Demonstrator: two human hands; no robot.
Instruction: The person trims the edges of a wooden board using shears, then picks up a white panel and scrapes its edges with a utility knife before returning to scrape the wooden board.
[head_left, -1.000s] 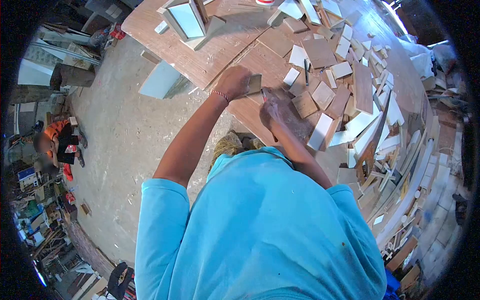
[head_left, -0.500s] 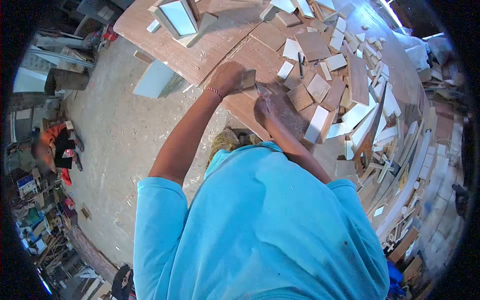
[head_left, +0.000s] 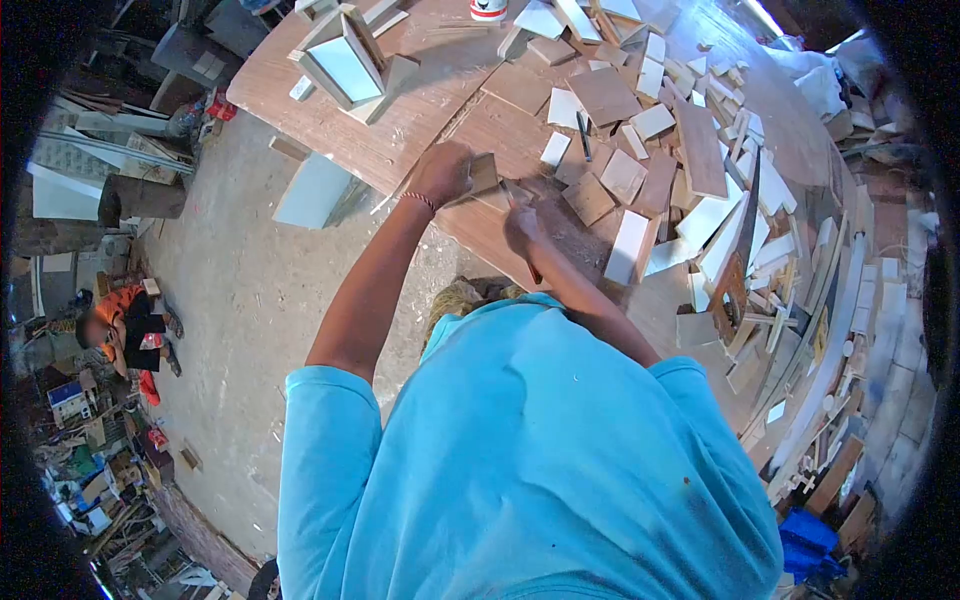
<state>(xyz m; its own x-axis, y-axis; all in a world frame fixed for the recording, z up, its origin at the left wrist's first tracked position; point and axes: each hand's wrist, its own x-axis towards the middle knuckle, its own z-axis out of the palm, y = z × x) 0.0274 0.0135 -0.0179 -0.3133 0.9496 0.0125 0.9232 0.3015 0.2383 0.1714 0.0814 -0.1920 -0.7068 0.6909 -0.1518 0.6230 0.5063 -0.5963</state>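
My left hand (head_left: pixel 442 173) is closed around a small brown wood block (head_left: pixel 484 174), held near the front edge of the wooden worktable (head_left: pixel 400 150). My right hand (head_left: pixel 521 226) is just to the right and nearer to me, its fingers curled. A thin greyish piece shows at its fingertips, close to the block; blur and the hand hide what it is. Sawdust lies on the board beside my right hand. To the right is a pile of wood offcuts (head_left: pixel 589 200), with a dark pencil-like stick (head_left: pixel 583 136) lying on it.
A wooden frame with a pale panel (head_left: pixel 347 70) stands at the table's far left. At the back is a white can (head_left: pixel 488 9). A handsaw (head_left: pixel 742 245) leans over white-faced offcuts at right. A person (head_left: pixel 125 325) sits low on the floor at far left.
The view has tilted slightly, bringing the can into sight at the top. Both hands stay close together at the block, a little nearer to my body.
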